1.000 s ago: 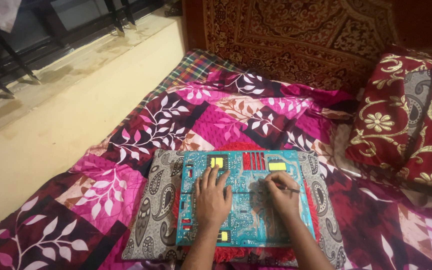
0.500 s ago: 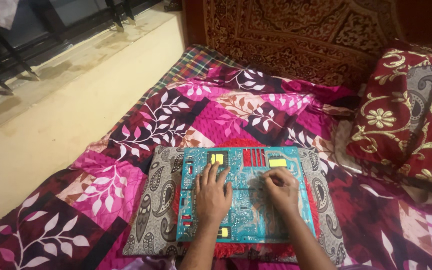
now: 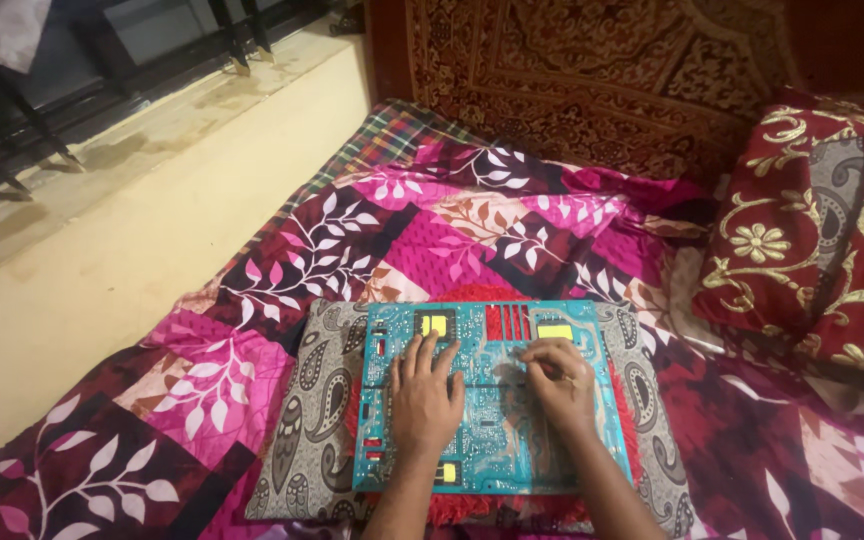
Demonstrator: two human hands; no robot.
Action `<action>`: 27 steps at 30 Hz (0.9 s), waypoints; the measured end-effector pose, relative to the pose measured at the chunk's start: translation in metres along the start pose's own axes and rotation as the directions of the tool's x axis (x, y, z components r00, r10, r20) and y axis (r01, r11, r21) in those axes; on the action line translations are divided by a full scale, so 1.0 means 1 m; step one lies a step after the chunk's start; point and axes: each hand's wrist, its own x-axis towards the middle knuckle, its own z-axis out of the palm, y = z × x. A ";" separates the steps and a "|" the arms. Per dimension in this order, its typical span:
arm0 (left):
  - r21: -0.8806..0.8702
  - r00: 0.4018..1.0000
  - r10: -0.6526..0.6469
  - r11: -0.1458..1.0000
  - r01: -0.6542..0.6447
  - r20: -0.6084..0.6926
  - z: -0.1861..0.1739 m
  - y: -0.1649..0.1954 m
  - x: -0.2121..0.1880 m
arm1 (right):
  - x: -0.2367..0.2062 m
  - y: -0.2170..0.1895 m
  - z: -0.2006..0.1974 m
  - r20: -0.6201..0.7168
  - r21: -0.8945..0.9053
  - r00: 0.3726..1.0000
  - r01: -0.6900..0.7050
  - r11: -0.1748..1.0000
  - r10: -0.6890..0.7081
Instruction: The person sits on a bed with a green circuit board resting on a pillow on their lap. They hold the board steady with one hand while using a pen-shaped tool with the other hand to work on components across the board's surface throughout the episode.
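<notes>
A teal circuit board [image 3: 497,440] with yellow and red patches lies flat on a grey paisley cushion [image 3: 307,430]. My left hand [image 3: 424,395] rests palm down on the board's left half, fingers spread toward a yellow part [image 3: 434,324]. My right hand [image 3: 557,380] sits on the right half with fingers curled, pinching what looks like a thin tool against the board; the tool is too small to make out. Another yellow part [image 3: 554,331] lies just beyond that hand.
The cushion sits on a pink and maroon leaf-patterned bedspread [image 3: 352,250]. A red and gold pillow [image 3: 822,240] stands at the right, a patterned headboard [image 3: 592,80] behind. A pale floor [image 3: 132,230] runs along the left edge of the bed.
Both hands stay on the board in almost the same places. The view has shifted very slightly; nothing else has moved.
</notes>
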 end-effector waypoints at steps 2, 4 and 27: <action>0.003 1.000 0.002 1.000 -0.002 -0.007 0.000 -0.001 -0.001 | 0.001 0.001 0.000 0.002 0.004 1.000 -0.015 1.000 0.015; 0.007 1.000 0.000 1.000 0.000 -0.003 0.001 -0.001 -0.001 | -0.001 0.003 0.000 0.007 0.030 0.998 -0.061 0.998 0.061; 0.036 0.999 -0.010 0.999 0.009 0.039 0.002 -0.001 0.001 | 0.001 0.007 -0.001 0.000 -0.081 0.996 -0.085 0.993 0.085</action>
